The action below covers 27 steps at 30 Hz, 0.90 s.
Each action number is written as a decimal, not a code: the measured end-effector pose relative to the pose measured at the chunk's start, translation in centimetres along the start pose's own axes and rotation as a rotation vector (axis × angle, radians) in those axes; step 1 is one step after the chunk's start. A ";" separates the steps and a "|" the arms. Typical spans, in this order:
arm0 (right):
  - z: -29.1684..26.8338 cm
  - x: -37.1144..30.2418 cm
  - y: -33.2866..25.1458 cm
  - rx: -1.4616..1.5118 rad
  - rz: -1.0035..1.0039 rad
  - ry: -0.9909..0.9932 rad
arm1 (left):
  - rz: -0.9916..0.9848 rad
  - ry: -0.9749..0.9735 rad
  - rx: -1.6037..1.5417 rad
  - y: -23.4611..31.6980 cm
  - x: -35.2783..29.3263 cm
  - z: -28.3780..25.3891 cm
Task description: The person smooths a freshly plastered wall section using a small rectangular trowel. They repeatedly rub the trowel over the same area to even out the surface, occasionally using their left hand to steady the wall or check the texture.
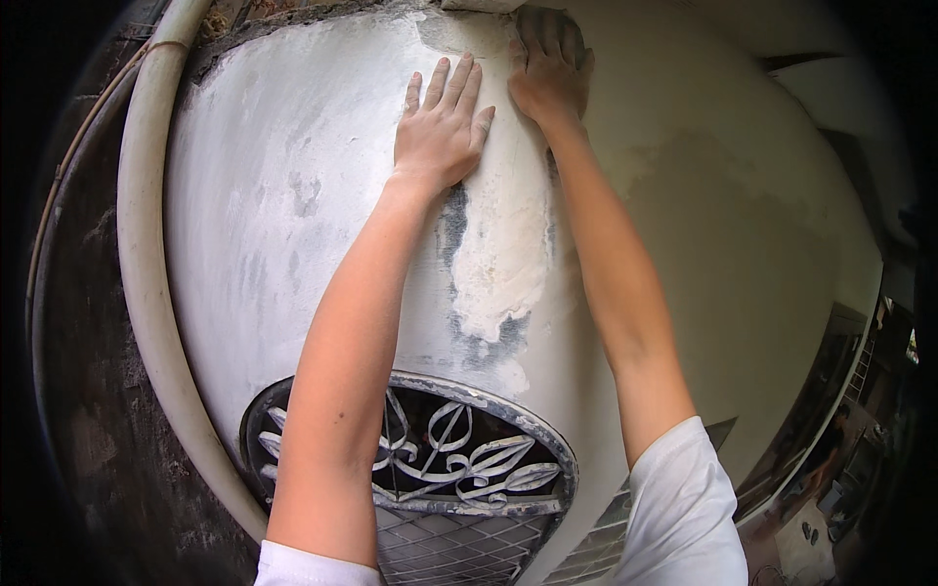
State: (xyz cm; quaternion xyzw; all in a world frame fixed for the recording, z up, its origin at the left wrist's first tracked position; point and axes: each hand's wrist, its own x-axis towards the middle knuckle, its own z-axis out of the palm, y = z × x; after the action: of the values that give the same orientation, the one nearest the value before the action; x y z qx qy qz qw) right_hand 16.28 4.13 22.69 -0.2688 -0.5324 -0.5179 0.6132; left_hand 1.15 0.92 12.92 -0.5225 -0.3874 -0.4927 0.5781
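Observation:
My left hand (440,127) lies flat on a pale wall (322,127), its fingers spread and dusted with white powder. To its right and a little higher, my right hand (552,78) presses against the wall near a rounded corner. Something dark grey (550,27) shows around its fingers; whether it is a thin sheet or pad cannot be made out. Below the hands runs a rough cream filler patch (503,254) with dark grey edges where the coating is worn.
An arched opening with a scrolled metal grille (479,459) lies below the patch. A thick pale pipe (147,195) runs down the left side beside a dark, rough wall (88,420). On the right, a shaded wall face (743,244) leads toward a dim area with assorted objects.

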 end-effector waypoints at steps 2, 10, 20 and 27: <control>-0.2 -0.9 -0.2 0.006 -0.041 -0.031 | 0.019 -0.006 0.037 -0.2 -0.4 0.0; -2.8 -1.3 -0.1 -0.015 -0.137 -0.123 | 0.047 -0.007 0.056 -0.2 -1.2 -0.6; -2.4 -0.3 0.1 -0.021 -0.086 -0.111 | 0.204 -0.075 0.047 -2.8 -3.5 -2.4; -4.9 -8.8 -0.8 -0.033 -0.150 -0.170 | -0.071 -0.045 0.190 -4.9 -5.6 -2.1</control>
State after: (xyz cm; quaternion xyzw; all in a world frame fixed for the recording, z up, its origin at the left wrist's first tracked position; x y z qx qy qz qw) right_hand 18.25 2.59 12.94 -0.2812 -0.5924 -0.5463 0.5211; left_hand -4.93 -0.04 8.32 -0.4623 -0.4637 -0.4621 0.5981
